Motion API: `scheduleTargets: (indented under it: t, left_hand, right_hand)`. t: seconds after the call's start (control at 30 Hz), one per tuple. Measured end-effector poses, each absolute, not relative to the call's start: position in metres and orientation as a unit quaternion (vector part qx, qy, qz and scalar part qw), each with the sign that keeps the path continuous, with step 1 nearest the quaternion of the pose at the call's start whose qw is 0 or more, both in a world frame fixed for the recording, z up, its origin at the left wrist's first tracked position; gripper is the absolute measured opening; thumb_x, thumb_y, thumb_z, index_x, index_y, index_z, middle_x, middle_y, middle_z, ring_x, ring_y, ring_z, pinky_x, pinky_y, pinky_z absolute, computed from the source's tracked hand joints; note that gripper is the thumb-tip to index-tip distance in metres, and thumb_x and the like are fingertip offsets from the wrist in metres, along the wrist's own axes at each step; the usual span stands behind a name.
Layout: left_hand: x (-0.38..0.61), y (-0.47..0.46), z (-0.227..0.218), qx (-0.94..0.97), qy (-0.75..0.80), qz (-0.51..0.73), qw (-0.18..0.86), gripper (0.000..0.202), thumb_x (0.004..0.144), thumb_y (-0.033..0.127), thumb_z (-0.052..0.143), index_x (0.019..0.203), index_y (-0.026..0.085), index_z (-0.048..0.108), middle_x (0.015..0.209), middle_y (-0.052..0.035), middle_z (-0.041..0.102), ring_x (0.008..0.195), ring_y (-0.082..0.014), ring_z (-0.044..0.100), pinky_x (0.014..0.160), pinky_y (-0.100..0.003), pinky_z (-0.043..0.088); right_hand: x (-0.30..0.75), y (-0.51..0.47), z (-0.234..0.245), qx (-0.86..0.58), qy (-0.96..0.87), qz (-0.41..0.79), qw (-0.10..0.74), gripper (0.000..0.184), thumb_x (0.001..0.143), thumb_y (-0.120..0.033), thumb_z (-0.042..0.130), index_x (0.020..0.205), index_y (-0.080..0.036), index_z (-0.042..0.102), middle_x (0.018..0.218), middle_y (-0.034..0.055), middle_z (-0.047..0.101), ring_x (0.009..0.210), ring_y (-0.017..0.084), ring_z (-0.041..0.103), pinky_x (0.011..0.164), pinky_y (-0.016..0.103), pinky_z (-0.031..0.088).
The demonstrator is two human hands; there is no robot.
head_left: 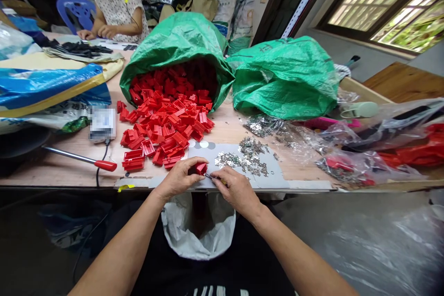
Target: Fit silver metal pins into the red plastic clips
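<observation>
Near the table's front edge, my left hand (180, 177) is closed on a red plastic part (201, 168), a small boxy piece. Close on its right, my right hand (236, 188) grips a slim tool (222, 180) whose metal tip meets the red part; I cannot make out its exact kind. A heap of similar red parts (169, 125) spills from a green woven sack (180, 32) beyond my left hand. Small silvery metal pieces (248, 157) lie scattered on a grey sheet (208, 151) past my right hand. Below the edge, an open white sack (197, 249) sits at my lap.
Another green sack (284, 78) lies at the back right. Plastic bags (367, 166) crowd the right side. On the left are a white box (102, 125) with a cable, a red-tipped metal handle (105, 165) and a blue bag (52, 85). A person (121, 14) sits across the table.
</observation>
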State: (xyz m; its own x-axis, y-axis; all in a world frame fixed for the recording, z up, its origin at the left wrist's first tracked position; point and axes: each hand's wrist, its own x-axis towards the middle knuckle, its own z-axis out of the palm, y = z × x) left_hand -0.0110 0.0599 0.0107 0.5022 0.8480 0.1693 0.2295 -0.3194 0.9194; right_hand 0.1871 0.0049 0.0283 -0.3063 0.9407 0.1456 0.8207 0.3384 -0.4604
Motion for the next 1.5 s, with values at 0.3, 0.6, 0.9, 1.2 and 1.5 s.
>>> scheduleTargets:
  t: [0.3, 0.6, 0.9, 1.2, 1.5]
  left_hand:
    - [-0.012, 0.061, 0.008, 0.745, 0.359, 0.337, 0.451, 0.030, 0.072, 0.020, 0.066, 0.103, 0.020, 0.063, 0.094, -0.0030, 0.066, 0.087, -0.0188, 0.060, 0.080, -0.028, 0.045]
    - [-0.012, 0.061, 0.007, 0.747, 0.352, 0.338, 0.451, 0.028, 0.073, 0.023, 0.067, 0.100, 0.020, 0.062, 0.090, -0.0018, 0.065, 0.084, -0.0178, 0.058, 0.077, -0.027, 0.044]
    - [-0.012, 0.061, 0.009, 0.760, 0.355, 0.334, 0.430, 0.027, 0.074, 0.021, 0.065, 0.100, 0.021, 0.062, 0.090, -0.0012, 0.065, 0.083, -0.0172, 0.059, 0.076, -0.027, 0.044]
    - [-0.009, 0.056, 0.011, 0.783, 0.370, 0.330, 0.375, 0.036, 0.072, 0.014, 0.059, 0.108, 0.021, 0.059, 0.102, -0.0038, 0.067, 0.094, -0.0204, 0.060, 0.086, -0.031, 0.045]
    - [0.002, 0.048, 0.005, 0.812, 0.394, 0.358, 0.240, 0.038, 0.070, 0.011, 0.053, 0.106, 0.019, 0.058, 0.099, -0.0064, 0.064, 0.092, -0.0228, 0.055, 0.086, -0.036, 0.041]
  right_hand:
    - [0.186, 0.006, 0.029, -0.554, -0.796, 0.149, 0.192, 0.019, 0.090, -0.022, 0.052, 0.102, -0.022, 0.066, 0.094, 0.0053, 0.064, 0.087, 0.016, 0.062, 0.078, 0.026, 0.047]
    - [0.185, 0.006, 0.030, -0.553, -0.799, 0.147, 0.185, 0.020, 0.091, -0.022, 0.051, 0.103, -0.023, 0.066, 0.093, 0.0053, 0.064, 0.088, 0.016, 0.061, 0.078, 0.027, 0.047]
    - [0.183, 0.006, 0.030, -0.560, -0.792, 0.152, 0.189, 0.018, 0.090, -0.022, 0.051, 0.102, -0.023, 0.065, 0.096, 0.0049, 0.064, 0.089, 0.016, 0.061, 0.078, 0.026, 0.047]
    - [0.174, 0.007, 0.034, -0.570, -0.801, 0.117, 0.141, 0.016, 0.090, -0.021, 0.051, 0.103, -0.024, 0.060, 0.100, 0.0039, 0.063, 0.091, 0.017, 0.061, 0.072, 0.024, 0.045]
    - [0.169, 0.006, 0.039, -0.582, -0.804, 0.076, 0.095, 0.016, 0.093, -0.025, 0.047, 0.101, -0.025, 0.061, 0.095, 0.0033, 0.062, 0.083, 0.017, 0.062, 0.061, 0.024, 0.042]
